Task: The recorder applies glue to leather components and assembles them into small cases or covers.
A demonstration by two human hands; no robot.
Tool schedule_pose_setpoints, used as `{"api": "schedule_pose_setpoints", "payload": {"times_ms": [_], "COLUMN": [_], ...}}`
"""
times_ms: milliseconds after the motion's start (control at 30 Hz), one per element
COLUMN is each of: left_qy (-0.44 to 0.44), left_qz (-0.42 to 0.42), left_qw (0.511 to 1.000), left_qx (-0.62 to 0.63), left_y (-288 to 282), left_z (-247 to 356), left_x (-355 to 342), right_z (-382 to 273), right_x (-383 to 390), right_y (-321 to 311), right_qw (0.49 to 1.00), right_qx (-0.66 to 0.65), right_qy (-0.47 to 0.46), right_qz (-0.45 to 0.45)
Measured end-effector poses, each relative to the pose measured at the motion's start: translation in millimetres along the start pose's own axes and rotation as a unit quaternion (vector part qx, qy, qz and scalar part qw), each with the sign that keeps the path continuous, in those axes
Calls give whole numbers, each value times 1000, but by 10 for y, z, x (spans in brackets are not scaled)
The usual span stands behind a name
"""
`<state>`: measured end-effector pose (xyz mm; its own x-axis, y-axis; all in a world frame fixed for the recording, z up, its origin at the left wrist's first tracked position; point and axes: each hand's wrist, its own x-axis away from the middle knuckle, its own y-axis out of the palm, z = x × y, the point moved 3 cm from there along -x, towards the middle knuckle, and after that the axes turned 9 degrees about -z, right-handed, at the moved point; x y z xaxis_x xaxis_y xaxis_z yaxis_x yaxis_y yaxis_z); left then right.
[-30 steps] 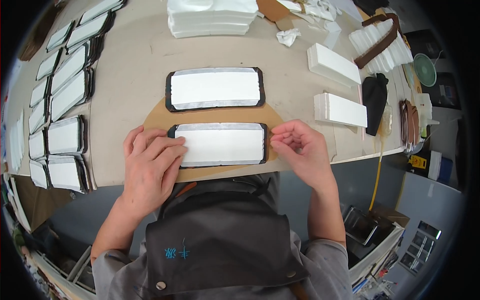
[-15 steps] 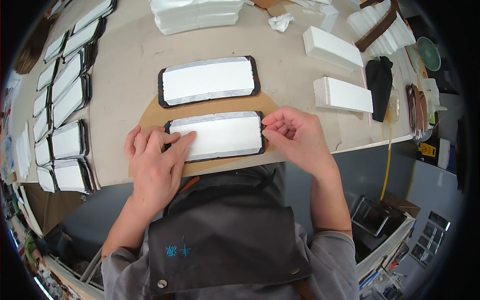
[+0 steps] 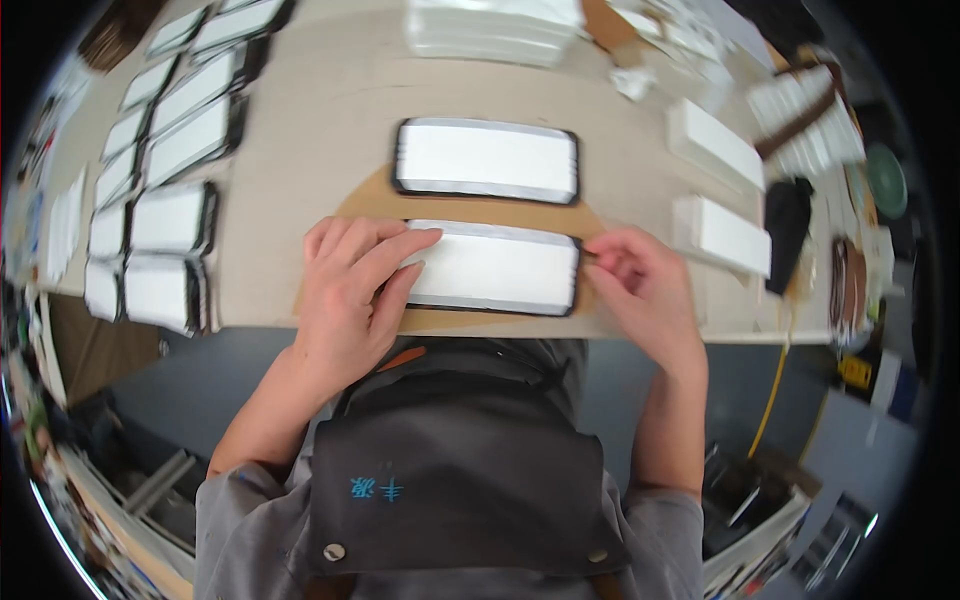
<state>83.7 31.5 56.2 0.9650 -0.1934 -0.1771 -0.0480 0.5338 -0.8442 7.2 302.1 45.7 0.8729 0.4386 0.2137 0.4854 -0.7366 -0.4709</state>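
Observation:
In front of me lies a long white panel (image 3: 495,265) with grey strips along its long sides and a dark border. My left hand (image 3: 350,285) covers its left end, fingers bent over the edge, forefinger and thumb tips on the white face. At the other end my right hand (image 3: 645,285) is closed, thumb and forefinger pinching the dark border at the right edge. What lies under the left fingers is hidden. Just beyond is a matching panel (image 3: 487,158), untouched. Part of a tan rounded board (image 3: 360,195) shows beneath both.
Similar bordered panels (image 3: 165,220) stand in stacks along the table's left (image 3: 275,180). Two white block-like stacks (image 3: 735,240) (image 3: 715,145) sit at the right, near a black cloth (image 3: 787,235). A white pile (image 3: 490,30) and crumpled paper (image 3: 632,83) are at the back.
The view has shifted, so the table and things appear further right. My left fingers have drawn up from lying spread to more bent. My right hand stays at the panel's right edge.

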Motion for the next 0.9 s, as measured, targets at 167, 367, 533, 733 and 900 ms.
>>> {"api": "schedule_pose_setpoints", "payload": {"times_ms": [167, 367, 533, 733, 900], "left_qy": [-55, -59, -41, -3, 3], "left_qz": [49, 21, 23, 9, 7], "left_qw": [994, 989, 995, 1000, 1000], "left_qx": [79, 132, 90, 28, 9], "left_y": [-81, 20, 37, 48, 58], "left_z": [-253, -242, -250, -234, -175], "left_x": [278, 276, 280, 270, 257], "right_z": [-454, -672, -553, -518, -475], "right_x": [-19, -273, -337, -349, -343], "right_y": [201, 731, 753, 668, 622], "right_qw": [996, 971, 973, 976, 982], "right_qx": [27, 125, 144, 141, 110], "right_qy": [-77, -186, -167, -148, -140], "right_qz": [-34, -79, -71, -71, -63]}}
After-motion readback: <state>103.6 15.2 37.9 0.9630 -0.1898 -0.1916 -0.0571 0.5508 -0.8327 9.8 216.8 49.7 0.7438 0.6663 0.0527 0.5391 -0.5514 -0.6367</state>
